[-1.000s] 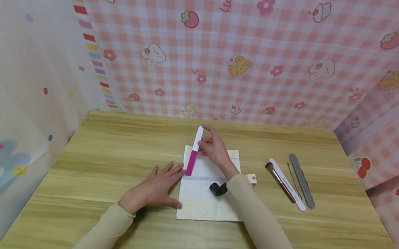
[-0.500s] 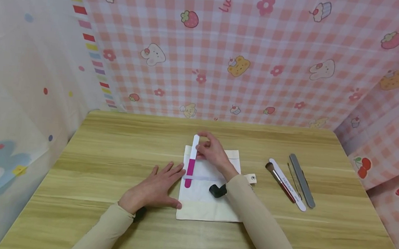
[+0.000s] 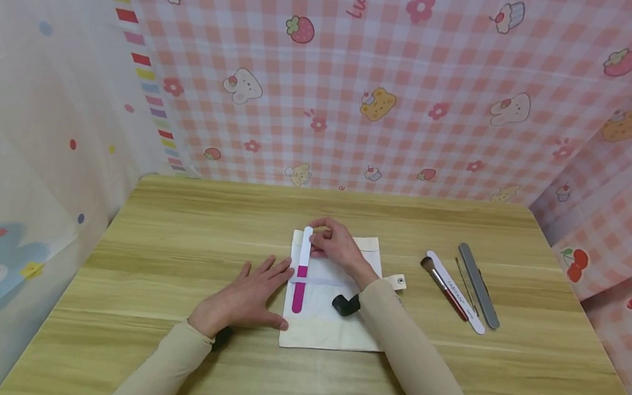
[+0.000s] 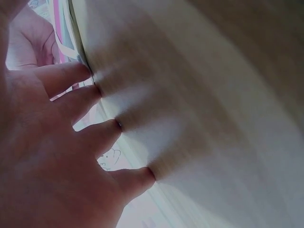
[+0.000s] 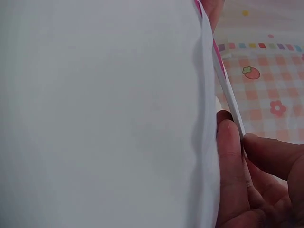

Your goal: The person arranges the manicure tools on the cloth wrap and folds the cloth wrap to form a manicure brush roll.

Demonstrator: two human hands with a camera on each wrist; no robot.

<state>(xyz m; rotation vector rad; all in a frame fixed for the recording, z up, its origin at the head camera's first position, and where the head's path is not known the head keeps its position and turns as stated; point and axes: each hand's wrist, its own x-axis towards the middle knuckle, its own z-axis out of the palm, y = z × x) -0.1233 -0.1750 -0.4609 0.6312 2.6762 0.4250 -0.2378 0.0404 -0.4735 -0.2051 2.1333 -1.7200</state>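
My right hand [image 3: 339, 248] pinches the white upper part of a nail file [image 3: 305, 252] between thumb and fingers. The file's magenta lower part passes under a pale band [image 3: 332, 283] across a cream cloth tool roll [image 3: 334, 334], near its left edge. In the right wrist view the file [image 5: 230, 97] stands edge-on between my thumb and fingers, beside the whitish cloth [image 5: 118, 114]. My left hand [image 3: 248, 298] rests with fingers spread on the table at the roll's left edge; the left wrist view shows its straight fingers [image 4: 97, 137] touching the wood.
Right of the roll lie a makeup brush [image 3: 444, 289], a white nail file [image 3: 456, 295], a thin metal tool [image 3: 467, 286] and a grey nail file [image 3: 479, 287]. A snap strap [image 3: 397, 283] sticks out from the roll's right side. Patterned curtains [image 3: 323, 88] stand behind the table.
My right hand has drawn the magenta-and-white file toward me. Its magenta end, earlier above the band, has gone under it and sits lower on the roll. My left hand has stayed put.
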